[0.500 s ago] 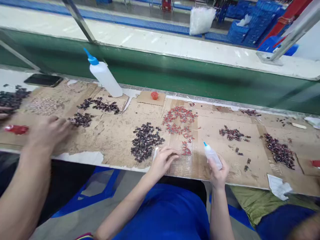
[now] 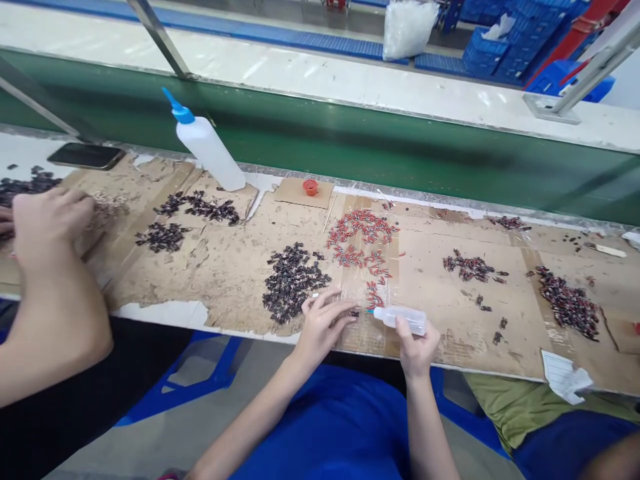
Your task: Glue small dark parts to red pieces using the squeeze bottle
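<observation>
Left hand [image 2: 320,325], just this side of the dark parts pile [image 2: 293,280], is resting open, its fingertips [image 2: 345,309] touching a tiny part [image 2: 354,313]; right hand [image 2: 417,348] is grasping the unlabelled squeeze bottle [image 2: 404,319], which is lying sideways with its nozzle pointing leftward at that part.

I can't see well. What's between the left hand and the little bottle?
In the head view, one small dark part lies on the cardboard between the left hand and the small squeeze bottle, which the right hand holds.
</observation>
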{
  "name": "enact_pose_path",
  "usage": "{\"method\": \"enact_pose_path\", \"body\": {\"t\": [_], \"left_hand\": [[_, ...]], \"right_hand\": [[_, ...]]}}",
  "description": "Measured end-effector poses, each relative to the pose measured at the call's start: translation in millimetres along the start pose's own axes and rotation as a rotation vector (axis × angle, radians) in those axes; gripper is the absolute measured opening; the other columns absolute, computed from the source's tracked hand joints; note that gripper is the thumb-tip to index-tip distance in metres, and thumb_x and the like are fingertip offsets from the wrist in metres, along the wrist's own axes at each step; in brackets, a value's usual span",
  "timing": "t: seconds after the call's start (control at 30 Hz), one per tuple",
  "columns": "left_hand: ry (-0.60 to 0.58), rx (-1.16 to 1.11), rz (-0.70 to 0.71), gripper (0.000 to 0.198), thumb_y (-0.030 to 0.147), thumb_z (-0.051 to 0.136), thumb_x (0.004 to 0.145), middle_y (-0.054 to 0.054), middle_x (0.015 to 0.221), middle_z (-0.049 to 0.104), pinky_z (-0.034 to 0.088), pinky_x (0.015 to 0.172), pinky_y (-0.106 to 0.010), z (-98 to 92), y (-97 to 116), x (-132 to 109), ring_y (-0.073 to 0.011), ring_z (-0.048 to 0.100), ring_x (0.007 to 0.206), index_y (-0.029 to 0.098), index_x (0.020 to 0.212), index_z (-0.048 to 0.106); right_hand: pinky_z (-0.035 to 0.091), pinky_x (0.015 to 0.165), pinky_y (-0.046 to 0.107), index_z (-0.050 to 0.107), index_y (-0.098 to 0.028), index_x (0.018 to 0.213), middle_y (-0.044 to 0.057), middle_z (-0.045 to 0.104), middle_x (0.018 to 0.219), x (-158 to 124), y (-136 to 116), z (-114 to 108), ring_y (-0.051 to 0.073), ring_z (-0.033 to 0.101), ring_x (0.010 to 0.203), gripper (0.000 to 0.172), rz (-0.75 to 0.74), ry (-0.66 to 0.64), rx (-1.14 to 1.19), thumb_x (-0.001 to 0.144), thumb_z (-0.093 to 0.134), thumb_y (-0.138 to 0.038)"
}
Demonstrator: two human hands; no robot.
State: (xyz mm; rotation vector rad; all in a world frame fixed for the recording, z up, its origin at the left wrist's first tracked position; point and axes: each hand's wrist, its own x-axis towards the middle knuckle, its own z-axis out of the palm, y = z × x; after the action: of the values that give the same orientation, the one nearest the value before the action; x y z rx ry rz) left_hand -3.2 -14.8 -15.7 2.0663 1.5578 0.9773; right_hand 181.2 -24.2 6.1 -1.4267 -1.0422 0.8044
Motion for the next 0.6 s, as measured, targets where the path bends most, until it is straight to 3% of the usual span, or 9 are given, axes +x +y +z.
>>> {"method": "enact_pose_path", "body": {"t": [0.2, 0.6], "left_hand": [[0.04, -0.062, -0.029, 0.01, 0.024, 0.07, 0.082, -0.001, 0.091, 0.077, 0.031, 0.092, -0.04, 0.8, -1.6, -0.9, -0.0227, 0.066, 0.103, 0.027, 0.091, 0.072], [0.042, -0.096, -0.068, 0.008, 0.023, 0.072, 0.081, 0.001, 0.089, 0.077, 0.031, 0.09, -0.039, 0.9, 1.0, 0.6, -0.0216, 0.067, 0.1, 0.029, 0.087, 0.072]], "right_hand": [[0.057, 0.06, 0.03, 0.073, -0.017, 0.077, 0.008, 0.075, 0.073, -2.8, 1.4, 4.4, 0.021, 0.071, 0.063, 0.021, -0.187, -0.084, -0.202, 0.077, 0.065, -0.036], [0.058, 0.059, 0.03, 0.072, -0.017, 0.076, 0.008, 0.075, 0.071, -0.6, -3.4, 10.4, 0.021, 0.071, 0.061, 0.021, -0.233, -0.103, -0.232, 0.08, 0.063, -0.034]]}}
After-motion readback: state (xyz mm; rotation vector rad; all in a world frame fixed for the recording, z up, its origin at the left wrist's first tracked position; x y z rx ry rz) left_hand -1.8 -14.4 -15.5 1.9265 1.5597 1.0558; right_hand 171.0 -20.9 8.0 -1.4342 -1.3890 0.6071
